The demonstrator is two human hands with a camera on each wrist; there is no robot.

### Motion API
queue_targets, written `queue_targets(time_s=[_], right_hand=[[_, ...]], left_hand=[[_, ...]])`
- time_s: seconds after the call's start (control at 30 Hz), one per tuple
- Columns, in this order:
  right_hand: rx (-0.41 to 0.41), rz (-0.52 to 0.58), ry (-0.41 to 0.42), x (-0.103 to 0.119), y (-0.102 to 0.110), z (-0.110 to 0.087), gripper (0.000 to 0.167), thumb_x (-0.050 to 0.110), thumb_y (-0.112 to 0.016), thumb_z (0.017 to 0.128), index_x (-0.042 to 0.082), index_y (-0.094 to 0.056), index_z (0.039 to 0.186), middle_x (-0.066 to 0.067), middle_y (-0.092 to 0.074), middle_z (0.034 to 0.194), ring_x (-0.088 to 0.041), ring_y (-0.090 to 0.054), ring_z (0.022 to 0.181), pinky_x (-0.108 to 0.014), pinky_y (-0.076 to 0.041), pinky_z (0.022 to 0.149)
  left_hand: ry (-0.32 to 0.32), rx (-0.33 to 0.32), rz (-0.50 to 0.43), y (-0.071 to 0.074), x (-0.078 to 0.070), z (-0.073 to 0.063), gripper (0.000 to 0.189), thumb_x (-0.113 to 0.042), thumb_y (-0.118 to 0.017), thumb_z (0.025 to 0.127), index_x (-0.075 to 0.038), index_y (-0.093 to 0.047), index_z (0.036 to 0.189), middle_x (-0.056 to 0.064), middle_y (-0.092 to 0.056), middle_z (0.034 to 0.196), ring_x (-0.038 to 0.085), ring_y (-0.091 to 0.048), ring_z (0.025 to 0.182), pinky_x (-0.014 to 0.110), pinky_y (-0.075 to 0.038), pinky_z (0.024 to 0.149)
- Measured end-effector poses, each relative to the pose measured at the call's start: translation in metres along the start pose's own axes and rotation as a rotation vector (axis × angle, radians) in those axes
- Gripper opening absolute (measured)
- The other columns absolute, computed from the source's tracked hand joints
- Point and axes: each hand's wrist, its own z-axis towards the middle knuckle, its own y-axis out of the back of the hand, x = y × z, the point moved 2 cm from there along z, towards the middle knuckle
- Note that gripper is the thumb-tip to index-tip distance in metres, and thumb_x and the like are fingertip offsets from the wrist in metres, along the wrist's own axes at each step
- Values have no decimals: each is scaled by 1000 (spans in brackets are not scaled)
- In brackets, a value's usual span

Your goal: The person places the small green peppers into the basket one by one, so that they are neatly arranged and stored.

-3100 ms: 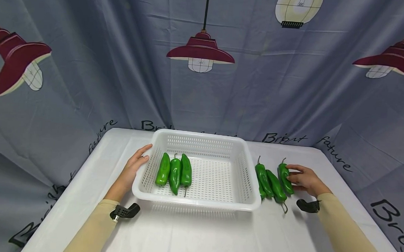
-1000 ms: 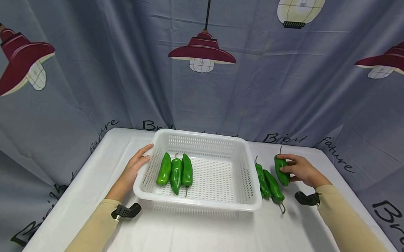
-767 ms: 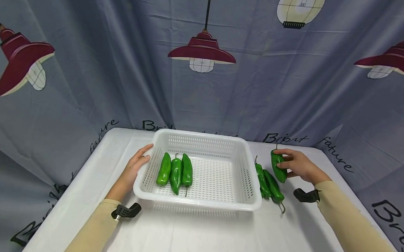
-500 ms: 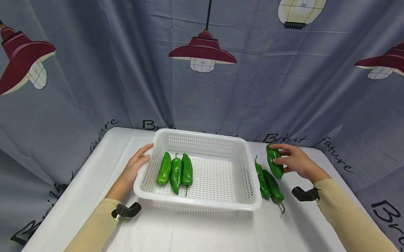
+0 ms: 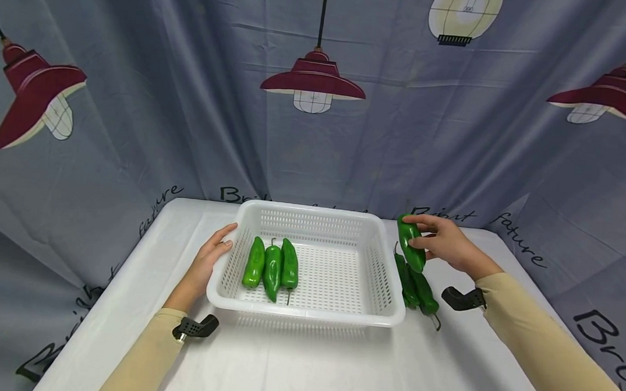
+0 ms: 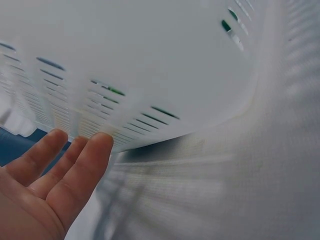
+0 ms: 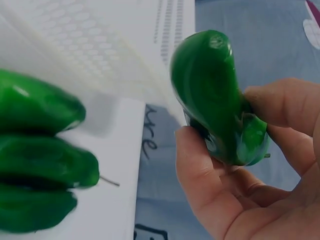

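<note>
i pinch a green pepper in my right hand above the table, just beside the basket — three peppers lie inside, three others wait outside, the work perhaps half done — as my left hand touches the basket's side, fingers straight.

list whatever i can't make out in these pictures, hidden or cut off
Head view: part of the held pepper, behind the right hand.
Right wrist view: the left ends of the loose peppers, cut off by the picture's left edge.
Left wrist view: the inner peppers, mostly hidden by the wall of the white basket.
</note>
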Motion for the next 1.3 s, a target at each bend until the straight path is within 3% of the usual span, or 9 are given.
queue_targets(time_s=[0.2,0.47,0.63,0.83,1.03,1.13,1.3], right_hand=[[19,49,18,13,-11,4,63,5,-64,97,2,-39,155,-34,-46,147,-24,-68,104,-41,-64,78],[62,39,16,30,-36,19,60,8,-66,96,8,-45,153,-31,-44,151,-39,-61,120,-41,-62,80],[79,28,6,39,-50,26,58,11,-68,96,13,-49,151,-27,-44,153,-37,-61,120,-37,-60,79],[119,78,17,45,-64,32,57,6,-67,96,10,-50,150,-29,-46,151,-37,-62,119,-40,-63,79],[106,93,6,49,-81,40,56,6,-69,94,14,-54,147,-26,-50,146,-36,-64,116,-39,-63,76],[111,99,0,50,-89,44,55,5,-70,94,15,-55,146,-25,-52,144,-36,-65,115,-39,-63,76],[122,120,-21,56,-102,48,53,4,-70,93,14,-58,143,-25,-53,144,-38,-63,120,-41,-63,77]], left_hand=[[3,-7,0,0,0,0,53,-23,-34,111,-13,-23,162,14,-22,169,40,-30,151,11,-47,99],[-2,-14,2,0,0,-1,53,-24,-35,111,-13,-23,162,14,-21,170,39,-29,152,10,-46,98],[2,-15,5,0,0,-2,53,-25,-35,112,-14,-23,162,14,-21,170,39,-29,152,10,-46,98],[4,-13,11,-1,0,-2,53,-25,-34,112,-14,-23,162,14,-21,170,39,-30,151,10,-46,99],[8,-16,24,0,0,-2,53,-26,-34,111,-16,-23,163,14,-22,170,41,-31,151,12,-47,99],[16,-16,24,0,0,-1,53,-28,-34,111,-16,-23,163,14,-23,170,38,-35,150,13,-48,100],[19,-20,26,0,2,-1,54,-28,-35,111,-16,-24,162,14,-25,169,23,-44,142,14,-49,100]])
